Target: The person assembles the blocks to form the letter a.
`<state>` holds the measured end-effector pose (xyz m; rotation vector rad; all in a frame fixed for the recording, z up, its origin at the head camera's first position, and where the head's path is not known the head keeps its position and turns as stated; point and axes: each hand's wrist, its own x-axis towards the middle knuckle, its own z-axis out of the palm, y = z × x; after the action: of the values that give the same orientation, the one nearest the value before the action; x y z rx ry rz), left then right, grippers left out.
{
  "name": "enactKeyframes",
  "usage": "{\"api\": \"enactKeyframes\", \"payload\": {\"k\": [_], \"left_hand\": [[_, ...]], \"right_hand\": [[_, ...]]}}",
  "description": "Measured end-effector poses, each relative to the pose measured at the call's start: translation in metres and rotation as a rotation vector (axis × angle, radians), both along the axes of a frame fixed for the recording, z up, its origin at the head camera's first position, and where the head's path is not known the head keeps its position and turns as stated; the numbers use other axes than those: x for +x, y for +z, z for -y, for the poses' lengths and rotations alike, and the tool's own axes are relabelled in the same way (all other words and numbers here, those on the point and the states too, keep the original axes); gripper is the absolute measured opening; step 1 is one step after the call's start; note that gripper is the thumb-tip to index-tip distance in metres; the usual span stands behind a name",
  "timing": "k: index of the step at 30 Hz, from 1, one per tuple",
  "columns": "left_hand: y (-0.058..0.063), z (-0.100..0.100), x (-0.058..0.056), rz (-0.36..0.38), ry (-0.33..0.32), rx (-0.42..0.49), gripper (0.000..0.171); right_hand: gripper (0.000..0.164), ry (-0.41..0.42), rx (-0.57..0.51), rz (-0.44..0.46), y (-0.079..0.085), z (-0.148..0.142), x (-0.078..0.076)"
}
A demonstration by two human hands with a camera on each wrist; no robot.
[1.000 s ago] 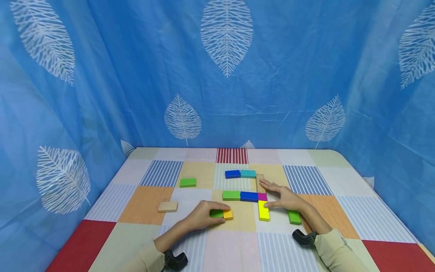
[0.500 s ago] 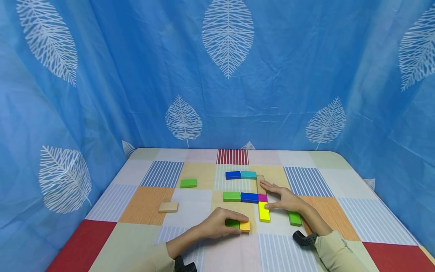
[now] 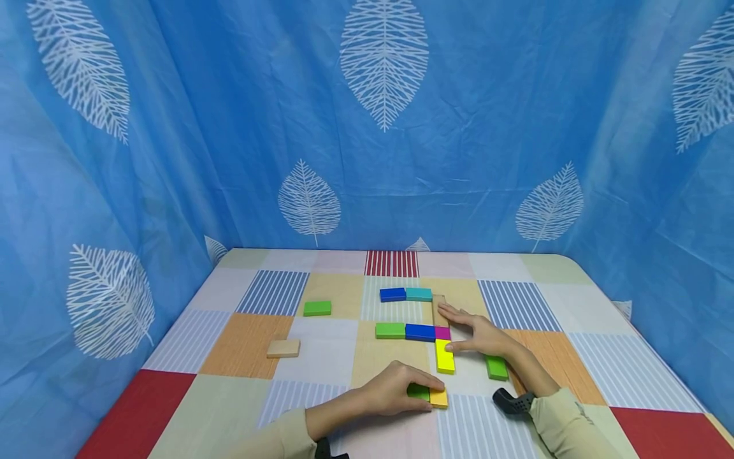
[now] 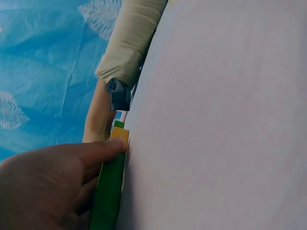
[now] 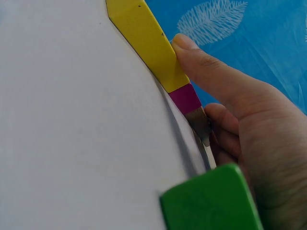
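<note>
My left hand (image 3: 392,390) pinches a green block (image 3: 418,391) and an orange block (image 3: 439,398), set end to end, low at the cloth-covered table's near middle. In the left wrist view, the thumb lies on the orange block's side. My right hand (image 3: 484,335) is spread, its thumb touching the yellow block (image 3: 444,360) and a fingertip at the plain wooden block (image 3: 438,311). Between those two sits a small magenta block (image 3: 442,333). A blue block (image 3: 420,332) and a green one run left from it; farther back, a teal block (image 3: 418,294) adjoins another blue one.
Off to the left lie a loose green block (image 3: 317,308) and a pale wooden block (image 3: 283,349). Another green block (image 3: 496,368) is beside my right wrist, partly covered by it. Blue curtains (image 3: 258,127) with white leaves enclose the table's back and sides.
My left hand has moved right and toward me, carrying the green and orange blocks along from left of the yellow block to just in front of it. My right hand stays in place.
</note>
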<state>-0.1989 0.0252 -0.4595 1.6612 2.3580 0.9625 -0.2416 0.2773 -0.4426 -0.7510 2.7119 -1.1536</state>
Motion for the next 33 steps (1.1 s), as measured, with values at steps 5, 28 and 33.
{"api": "enactKeyframes", "payload": {"k": [5, 28, 33], "left_hand": [[0.006, 0.006, -0.010, 0.012, 0.076, 0.060, 0.035], [-0.011, 0.047, -0.069, 0.009, 0.566, 0.142, 0.034], [-0.011, 0.048, -0.070, 0.015, 0.562, 0.145, 0.034]], "right_hand": [[0.078, -0.008, -0.002, -0.020, -0.021, -0.008, -0.011], [0.079, -0.011, 0.013, -0.024, -0.031, -0.016, -0.017], [0.080, 0.001, 0.005, -0.026, -0.032, -0.016, -0.018]]}}
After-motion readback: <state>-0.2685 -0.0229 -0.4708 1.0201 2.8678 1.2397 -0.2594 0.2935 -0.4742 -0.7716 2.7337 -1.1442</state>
